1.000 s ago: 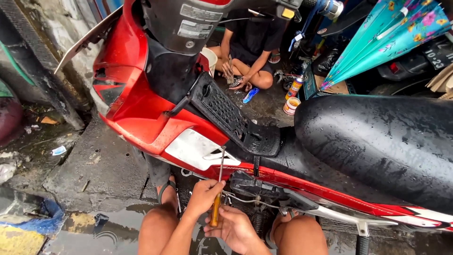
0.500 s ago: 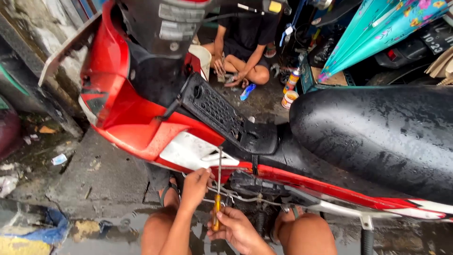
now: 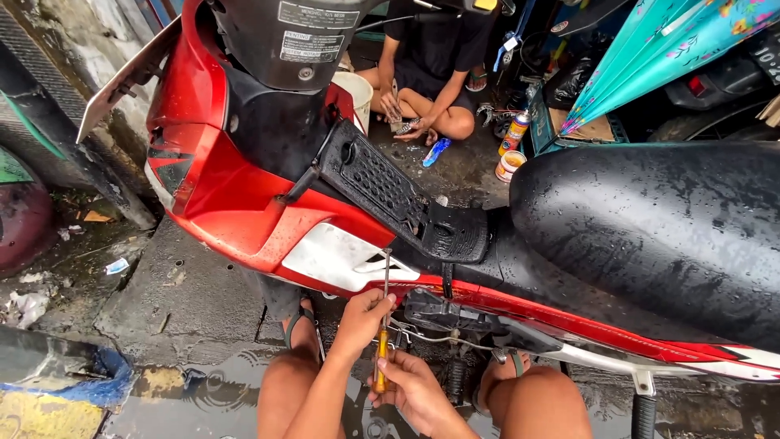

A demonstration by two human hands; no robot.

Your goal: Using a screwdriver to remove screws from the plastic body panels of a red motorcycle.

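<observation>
Nearest the viewer, the person's bare knees frame the work, wet ground below them. The right hand (image 3: 418, 389) is wrapped around the yellow handle of a screwdriver (image 3: 382, 341), fingers pressed together on it low down. Just above, the left hand (image 3: 363, 317) pinches the thin metal shaft between thumb and fingertips, steadying it. The shaft runs nearly upright, and its tip meets the lower edge of the white side panel (image 3: 341, 256) of the red motorcycle (image 3: 219, 195). What the tip sits in I cannot tell; it is too small to make out.

To do this well, I judge that the tool should stay in line with whatever fastener it bears on, with the guiding fingers close to the tip so it does not skid across the wet plastic. Push should come from the hand on the handle, along the shaft, before any turn. Everything here is beaded with water, so a slip onto the panel or into the loose cables (image 3: 422, 335) just right of the hands seems the main risk.

Beyond the hands lies the black footboard (image 3: 382, 183), and to the right the broad black seat (image 3: 650, 228), wet and shining. Further off, another person (image 3: 431, 73) sits on the ground handling small metal parts, with cans (image 3: 512, 154) beside them and a teal umbrella (image 3: 650, 57) at far right.
</observation>
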